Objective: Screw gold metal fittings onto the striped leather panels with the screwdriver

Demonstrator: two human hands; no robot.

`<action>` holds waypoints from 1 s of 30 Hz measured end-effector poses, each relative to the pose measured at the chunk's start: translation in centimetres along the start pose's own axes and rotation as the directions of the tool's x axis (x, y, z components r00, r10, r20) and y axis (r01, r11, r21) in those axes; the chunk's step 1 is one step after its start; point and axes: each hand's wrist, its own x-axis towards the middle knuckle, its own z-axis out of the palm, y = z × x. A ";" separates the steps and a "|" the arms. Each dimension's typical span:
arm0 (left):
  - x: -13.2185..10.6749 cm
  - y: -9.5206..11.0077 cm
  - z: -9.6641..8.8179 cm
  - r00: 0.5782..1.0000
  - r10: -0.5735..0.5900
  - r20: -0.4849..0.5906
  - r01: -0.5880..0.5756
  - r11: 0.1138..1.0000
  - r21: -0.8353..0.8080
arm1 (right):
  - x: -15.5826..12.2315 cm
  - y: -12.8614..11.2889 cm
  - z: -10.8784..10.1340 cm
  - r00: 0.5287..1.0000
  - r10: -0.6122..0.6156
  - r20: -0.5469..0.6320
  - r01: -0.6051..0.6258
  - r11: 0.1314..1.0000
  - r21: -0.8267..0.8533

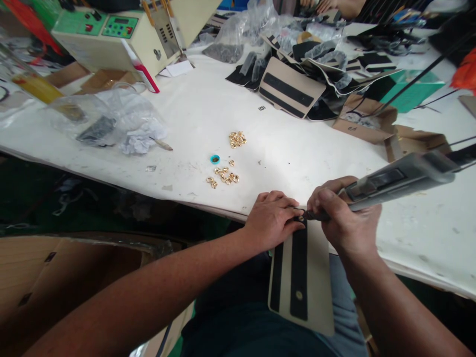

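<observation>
We hold a grey tool (401,181) to a striped panel (301,287) at the tabletop's (208,114) near edge.
Our left hand (273,218) pins it with flat fingers; our right hand (344,223) wraps the tool, whose tip we barely make out.

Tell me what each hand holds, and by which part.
Right hand grips the grey handheld tool near its front end, pen-style. Left hand pins the striped beige panel at its top edge.

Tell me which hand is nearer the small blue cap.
Left. The left hand rests on the beige panel, down-right of the blue cap; the right hand, holding the grey tool, sits farther right.
</observation>
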 end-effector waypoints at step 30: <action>0.2 0.1 -0.1 1.000 0.005 -0.005 -0.005 0.999 0.040 | 1.1 1.0 -0.1 0.975 -0.085 0.205 0.073 0.995 0.061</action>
